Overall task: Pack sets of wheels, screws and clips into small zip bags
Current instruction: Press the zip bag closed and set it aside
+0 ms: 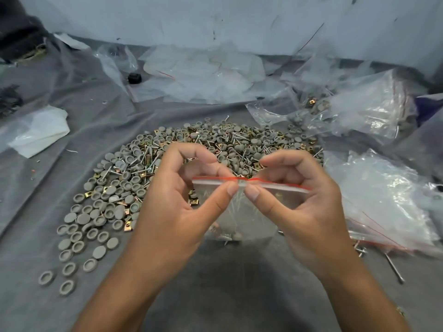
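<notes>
L hand (172, 207) & R hand (304, 207) each pinched the red-striped zip edge of a small zip bag (249, 212), thumbs meeting mid-strip, bag held up just in front of the pile of grey wheels, screws & brass clips (143, 178) on the grey cloth (227, 283). Bag looked thin, soft, slippery; screws & a wheel sagged at its bottom, so light but pointy. Best gripped at the stiffer zip strip, not the film. More filled bags (383, 207) lay right; empty bags (203, 68) behind.
</notes>
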Demonstrator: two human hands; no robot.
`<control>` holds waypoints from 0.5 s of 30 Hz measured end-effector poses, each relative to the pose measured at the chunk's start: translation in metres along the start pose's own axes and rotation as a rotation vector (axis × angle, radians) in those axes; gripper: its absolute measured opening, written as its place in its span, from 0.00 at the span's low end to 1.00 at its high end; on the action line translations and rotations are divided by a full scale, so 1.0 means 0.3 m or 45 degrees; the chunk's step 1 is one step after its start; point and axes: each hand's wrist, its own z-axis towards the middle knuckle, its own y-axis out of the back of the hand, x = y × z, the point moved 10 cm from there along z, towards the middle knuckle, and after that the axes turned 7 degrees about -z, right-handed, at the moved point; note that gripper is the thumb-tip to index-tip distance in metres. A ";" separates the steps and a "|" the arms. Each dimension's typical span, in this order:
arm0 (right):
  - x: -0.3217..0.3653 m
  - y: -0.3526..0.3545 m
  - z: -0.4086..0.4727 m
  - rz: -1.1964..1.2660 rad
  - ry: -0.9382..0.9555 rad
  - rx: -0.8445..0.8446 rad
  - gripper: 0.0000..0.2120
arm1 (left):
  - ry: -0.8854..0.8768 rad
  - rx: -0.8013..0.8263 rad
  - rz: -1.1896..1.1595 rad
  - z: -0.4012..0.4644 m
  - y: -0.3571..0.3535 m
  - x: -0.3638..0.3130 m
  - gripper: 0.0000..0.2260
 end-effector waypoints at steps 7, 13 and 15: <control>-0.011 -0.010 0.012 0.059 -0.067 0.063 0.16 | 0.009 -0.050 0.011 -0.002 0.014 -0.003 0.17; -0.019 0.045 0.029 0.145 -0.125 0.048 0.18 | 0.097 -0.158 0.013 0.003 0.067 0.005 0.22; -0.027 0.042 0.030 0.201 -0.150 0.083 0.18 | 0.110 -0.151 0.048 0.007 0.072 0.011 0.23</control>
